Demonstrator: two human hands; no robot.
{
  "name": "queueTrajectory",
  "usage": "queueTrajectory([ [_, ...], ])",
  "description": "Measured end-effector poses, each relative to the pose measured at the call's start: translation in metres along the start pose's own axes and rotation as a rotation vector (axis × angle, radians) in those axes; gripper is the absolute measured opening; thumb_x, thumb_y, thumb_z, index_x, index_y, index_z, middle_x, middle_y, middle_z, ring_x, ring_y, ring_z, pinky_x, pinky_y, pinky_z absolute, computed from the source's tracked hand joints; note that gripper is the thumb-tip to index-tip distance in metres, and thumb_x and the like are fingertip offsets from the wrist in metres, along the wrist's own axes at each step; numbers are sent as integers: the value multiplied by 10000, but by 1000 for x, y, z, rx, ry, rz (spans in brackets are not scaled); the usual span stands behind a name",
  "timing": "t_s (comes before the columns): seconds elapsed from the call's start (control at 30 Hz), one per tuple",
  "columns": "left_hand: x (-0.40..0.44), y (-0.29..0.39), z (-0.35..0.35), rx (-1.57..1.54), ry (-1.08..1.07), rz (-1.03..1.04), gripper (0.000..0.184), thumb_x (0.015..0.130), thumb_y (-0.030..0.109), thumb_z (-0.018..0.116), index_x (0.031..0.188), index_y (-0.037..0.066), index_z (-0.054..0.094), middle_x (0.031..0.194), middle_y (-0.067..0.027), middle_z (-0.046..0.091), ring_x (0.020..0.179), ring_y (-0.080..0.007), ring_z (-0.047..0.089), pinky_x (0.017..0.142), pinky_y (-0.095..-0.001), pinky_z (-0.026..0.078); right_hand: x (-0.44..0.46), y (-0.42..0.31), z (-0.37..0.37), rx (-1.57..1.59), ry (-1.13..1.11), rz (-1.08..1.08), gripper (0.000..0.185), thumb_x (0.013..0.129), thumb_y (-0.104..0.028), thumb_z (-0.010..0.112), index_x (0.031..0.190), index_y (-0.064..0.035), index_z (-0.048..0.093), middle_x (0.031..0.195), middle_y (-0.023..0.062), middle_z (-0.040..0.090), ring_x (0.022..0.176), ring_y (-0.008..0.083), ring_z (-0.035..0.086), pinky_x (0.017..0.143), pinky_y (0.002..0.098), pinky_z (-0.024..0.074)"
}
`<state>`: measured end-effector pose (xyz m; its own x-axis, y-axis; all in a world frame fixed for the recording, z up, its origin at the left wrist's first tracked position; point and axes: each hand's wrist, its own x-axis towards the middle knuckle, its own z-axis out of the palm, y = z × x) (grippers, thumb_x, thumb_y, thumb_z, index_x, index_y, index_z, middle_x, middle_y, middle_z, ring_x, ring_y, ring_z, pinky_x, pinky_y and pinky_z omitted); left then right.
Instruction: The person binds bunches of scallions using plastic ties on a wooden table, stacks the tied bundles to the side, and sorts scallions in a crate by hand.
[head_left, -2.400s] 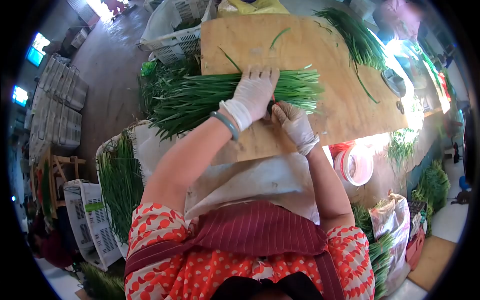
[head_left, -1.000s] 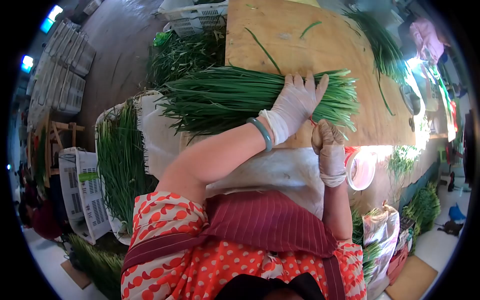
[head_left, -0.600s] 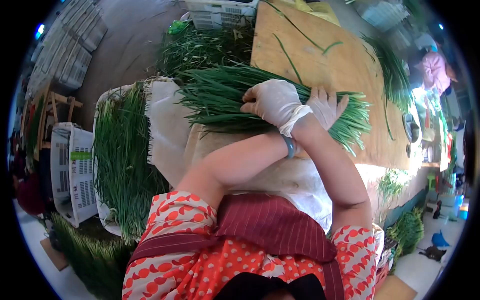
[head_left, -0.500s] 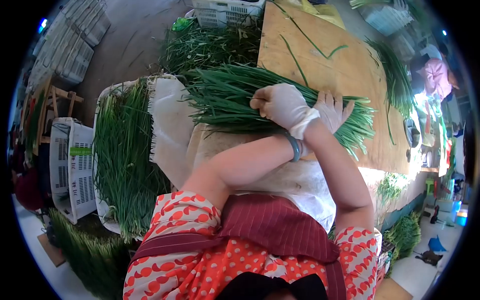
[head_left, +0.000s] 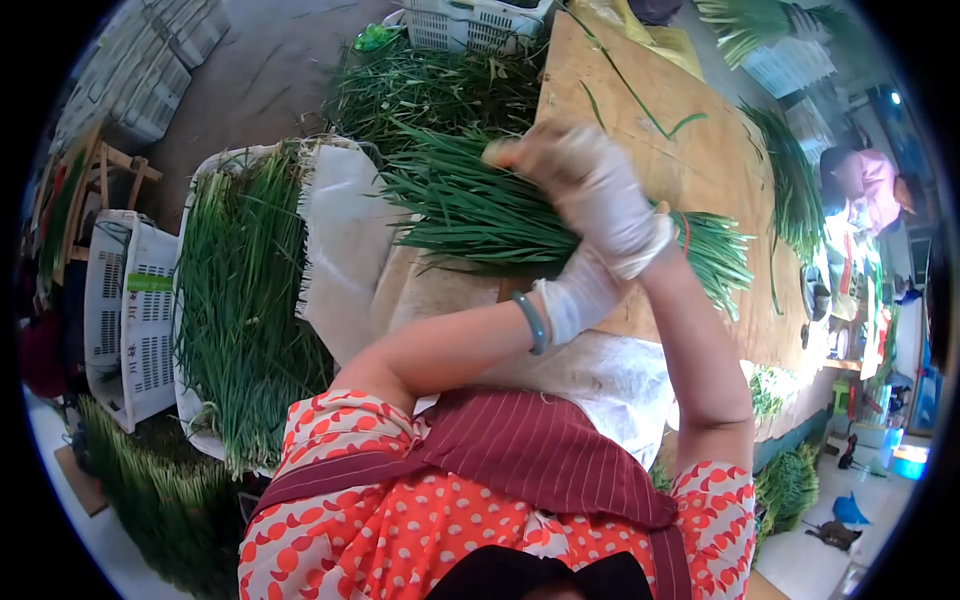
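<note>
A bundle of garlic chives lies across the wooden board, leaf tips to the left and pale cut ends to the right. A thin red band shows around it near the cut ends. My right hand, in a white glove, is over the bundle with its fingers curled and smeared by motion; what they hold, if anything, does not show. Crossing beneath the right wrist is my left hand, also gloved, against the bundle's near side. Its fingers are mostly hidden by the right hand.
The wooden board carries a few loose leaves. Left of it stands a crate of chives beside a white sheet. Loose chives are heaped beyond. Another person's gloved hand is at top right, near more chives.
My right hand has lifted and turned over the bundle. My left hand has drawn back toward the near left, and its spread fingers are now mostly hidden. The red band has come into view.
</note>
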<state>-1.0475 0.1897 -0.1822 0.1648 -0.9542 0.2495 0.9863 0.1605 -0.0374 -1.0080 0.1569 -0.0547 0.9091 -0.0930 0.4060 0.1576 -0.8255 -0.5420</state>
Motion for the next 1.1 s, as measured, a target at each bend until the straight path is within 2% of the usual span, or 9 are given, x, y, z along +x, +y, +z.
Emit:
queueTrajectory([
  [0.03, -5, 6, 3, -153, 55, -28, 515, 932, 389, 304, 1386, 148, 267, 1439, -138, 264, 1332, -328, 217, 1086, -567, 118, 1, -5, 13, -165, -96, 1, 159, 753, -62, 624, 881, -131, 690, 826, 98, 637, 772, 251, 600, 718, 353, 470],
  [0.13, -13, 23, 5, -2027, 236, -446, 564, 895, 435, 318, 1377, 143, 296, 1441, -151, 260, 1326, -383, 204, 1065, -606, 108, 7, 16, 44, -391, -279, -29, 248, 712, -110, 671, 951, -176, 690, 799, 75, 607, 777, 253, 583, 703, 376, 445],
  [0.53, -15, 22, 5, -2089, 327, -448, 656, 874, 510, 302, 1358, 68, 322, 1448, -113, 263, 1334, -402, 180, 1009, -688, 107, 18, 31, 62, -603, -426, 157, 151, 723, -182, 652, 867, -178, 698, 822, 56, 621, 816, 245, 612, 764, 385, 448],
  [0.6, -13, 22, 3, -3075, 532, -485, 657, 875, 510, 303, 1354, 60, 316, 1448, -106, 262, 1341, -373, 185, 1008, -700, 100, 19, 29, 59, -546, -414, 212, 147, 726, -180, 653, 866, -165, 696, 807, 63, 626, 804, 251, 612, 751, 377, 456],
  [0.73, -20, 27, 14, -2198, 342, -477, 624, 881, 487, 310, 1351, 76, 325, 1446, -106, 263, 1347, -355, 177, 1015, -697, 105, 18, 29, 54, -280, -348, 431, 149, 752, -199, 653, 873, -119, 686, 812, 84, 647, 807, 271, 613, 725, 349, 475],
  [0.93, -18, 28, 16, -2031, 218, -606, 552, 897, 412, 362, 1362, 119, 311, 1435, -100, 281, 1341, -275, 229, 1063, -583, 196, 3, 29, 43, 15, -295, 559, 187, 848, -170, 588, 995, -70, 642, 826, 80, 654, 781, 162, 608, 729, 280, 469],
  [1.0, -19, 21, 13, -1227, -49, -328, 518, 907, 357, 384, 1361, 117, 316, 1430, -100, 279, 1334, -222, 247, 1073, -514, 224, -2, 30, 39, 172, -448, 529, 271, 877, -147, 571, 1134, -60, 582, 912, 49, 647, 808, 114, 573, 750, 265, 462],
  [1.03, -21, 19, 13, -1227, -47, -332, 518, 907, 357, 384, 1361, 117, 316, 1430, -100, 279, 1334, -222, 247, 1073, -514, 224, -2, 28, 33, 171, -444, 531, 271, 877, -147, 571, 1134, -60, 582, 912, 49, 647, 808, 114, 573, 750, 265, 462],
  [1.1, -29, 18, 13, -2418, 143, -370, 494, 886, 304, 417, 1349, 145, 355, 1429, -123, 264, 1307, -359, 239, 989, -640, 216, 0, 19, 16, 554, -188, 469, 291, 869, -142, 591, 1144, -46, 580, 1016, 45, 618, 833, 112, 556, 765, 270, 462],
])
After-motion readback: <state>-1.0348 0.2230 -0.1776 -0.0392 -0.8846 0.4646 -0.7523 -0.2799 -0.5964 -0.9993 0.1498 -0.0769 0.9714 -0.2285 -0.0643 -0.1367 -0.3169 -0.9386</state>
